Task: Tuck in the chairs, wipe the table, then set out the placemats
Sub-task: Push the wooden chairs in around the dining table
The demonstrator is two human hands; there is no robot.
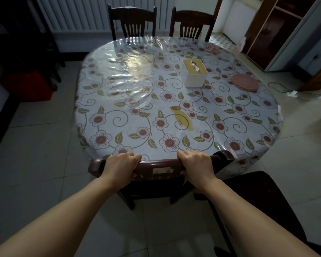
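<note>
table cover: glossy clear plastic over pale blue-white cloth (130, 115); pink-maroon flowers, olive leaves, dark curling vines
spill: amber-yellow liquid streak (183, 118) on the cover
tissue box: white square box (195, 73); tan wood-tone lid
placemats: dusty-pink round scalloped mats (244, 82)
cloth: crumpled dusty-pink rag (212, 48)
near chair: dark reddish-brown glossy wood top rail (159, 165)
far chairs: two dark brown slatted wooden backs (132, 19)
floor: pale grey-white square tiles (35, 145)
bin: red box (28, 86) in shadow

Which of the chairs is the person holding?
The near chair: both hands grip its top rail. The two far chairs stand untouched.
</note>
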